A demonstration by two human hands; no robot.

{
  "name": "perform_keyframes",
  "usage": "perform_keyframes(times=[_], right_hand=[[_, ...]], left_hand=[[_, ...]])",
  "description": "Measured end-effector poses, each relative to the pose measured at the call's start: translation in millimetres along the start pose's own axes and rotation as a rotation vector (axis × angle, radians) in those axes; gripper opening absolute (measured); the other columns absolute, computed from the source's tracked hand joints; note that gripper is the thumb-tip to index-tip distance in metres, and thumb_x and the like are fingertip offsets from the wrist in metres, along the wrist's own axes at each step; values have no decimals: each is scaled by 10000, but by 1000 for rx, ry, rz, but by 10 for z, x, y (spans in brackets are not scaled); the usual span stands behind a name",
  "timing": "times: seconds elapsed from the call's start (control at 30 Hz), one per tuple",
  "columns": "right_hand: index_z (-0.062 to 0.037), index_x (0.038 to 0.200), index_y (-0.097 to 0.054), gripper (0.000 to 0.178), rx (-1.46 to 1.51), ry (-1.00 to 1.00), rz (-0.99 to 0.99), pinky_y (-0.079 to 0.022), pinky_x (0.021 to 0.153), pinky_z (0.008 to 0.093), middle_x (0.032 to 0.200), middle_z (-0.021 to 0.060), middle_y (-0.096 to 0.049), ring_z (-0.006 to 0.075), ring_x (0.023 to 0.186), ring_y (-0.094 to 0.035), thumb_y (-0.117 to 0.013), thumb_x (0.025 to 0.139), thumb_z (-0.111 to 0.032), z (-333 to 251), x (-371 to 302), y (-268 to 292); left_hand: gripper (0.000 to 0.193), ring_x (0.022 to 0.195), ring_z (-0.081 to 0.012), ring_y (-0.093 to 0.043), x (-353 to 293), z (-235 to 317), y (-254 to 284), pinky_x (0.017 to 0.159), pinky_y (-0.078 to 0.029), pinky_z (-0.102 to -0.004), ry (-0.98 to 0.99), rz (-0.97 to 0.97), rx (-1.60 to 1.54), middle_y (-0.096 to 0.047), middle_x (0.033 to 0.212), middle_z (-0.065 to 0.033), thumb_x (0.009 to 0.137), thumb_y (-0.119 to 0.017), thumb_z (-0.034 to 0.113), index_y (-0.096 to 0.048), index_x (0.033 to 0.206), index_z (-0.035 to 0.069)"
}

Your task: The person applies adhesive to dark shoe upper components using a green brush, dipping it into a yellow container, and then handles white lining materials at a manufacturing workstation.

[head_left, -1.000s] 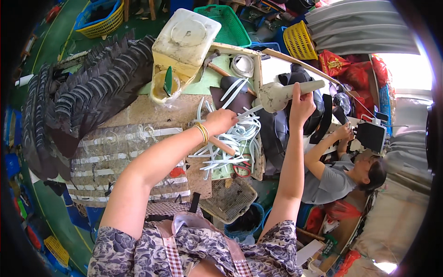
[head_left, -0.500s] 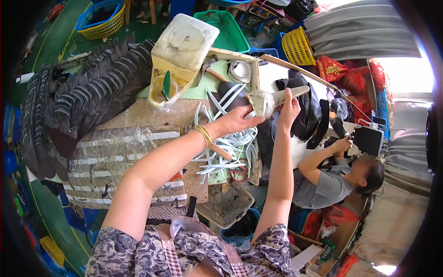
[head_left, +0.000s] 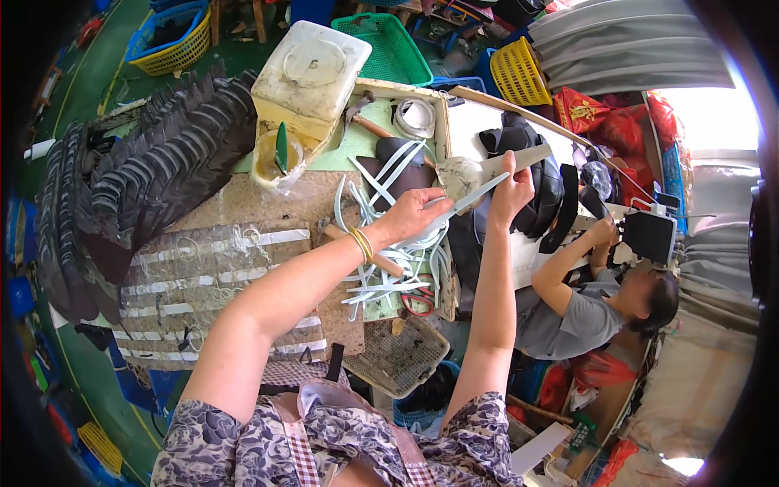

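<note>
A pale blue strip (head_left: 479, 193) stretches between my two hands above the bench. My left hand (head_left: 412, 215) pinches its near end, and its far end lies by the fingers of my right hand (head_left: 513, 191). My right hand is closed on a cream, dirt-smudged shaped piece (head_left: 459, 176), with a broad rounded end and a narrow tapering end (head_left: 531, 155); its exact kind is unclear. Below my left hand is a loose heap of similar strips (head_left: 389, 286). Part of a wooden stick (head_left: 385, 264) shows beside my left wrist.
A glue-stained plastic jug (head_left: 302, 73), a hammer (head_left: 369, 120) and a tape roll (head_left: 415, 118) sit at the back. Stacked dark pieces (head_left: 162, 154) cover the left. Red-handled scissors (head_left: 418, 299) lie near the front edge. A co-worker (head_left: 568, 316) works at a machine on the right.
My left hand has drawn back slightly from the cream piece, and a pale blue strip now shows between my hands. The cream piece has turned slightly in my right hand.
</note>
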State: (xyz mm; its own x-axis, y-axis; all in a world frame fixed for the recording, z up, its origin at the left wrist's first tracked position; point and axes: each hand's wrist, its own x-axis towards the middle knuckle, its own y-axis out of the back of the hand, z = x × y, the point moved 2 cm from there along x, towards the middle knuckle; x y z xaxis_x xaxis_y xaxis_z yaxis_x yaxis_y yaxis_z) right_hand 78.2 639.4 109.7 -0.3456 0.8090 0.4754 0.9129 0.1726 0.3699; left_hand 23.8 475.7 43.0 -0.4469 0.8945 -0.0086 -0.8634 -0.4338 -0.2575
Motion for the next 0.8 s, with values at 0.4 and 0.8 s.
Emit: perform_keyframes(times=[0.4, 0.8], right_hand=[[14, 729, -618, 359, -250, 140, 116, -461, 563, 329, 616, 103, -631, 204, 554, -608, -635, 795, -338, -78, 182, -60], [65, 801, -598, 356, -73, 127, 194, -458, 587, 282, 685, 78, -623, 127, 602, -560, -647, 829, -287, -199, 380, 49]], left_hand=[[216, 643, 1, -384, 53, 105, -17, 565, -323, -173, 43, -152, -236, -432, 679, 97, 947, -467, 274, -564, 877, 95], [975, 1188, -372, -340, -52, -349, -75, 984, -319, -436, -80, 208, 544, -372, 1259, -224, 661, -754, 420, -229, 1378, 19]])
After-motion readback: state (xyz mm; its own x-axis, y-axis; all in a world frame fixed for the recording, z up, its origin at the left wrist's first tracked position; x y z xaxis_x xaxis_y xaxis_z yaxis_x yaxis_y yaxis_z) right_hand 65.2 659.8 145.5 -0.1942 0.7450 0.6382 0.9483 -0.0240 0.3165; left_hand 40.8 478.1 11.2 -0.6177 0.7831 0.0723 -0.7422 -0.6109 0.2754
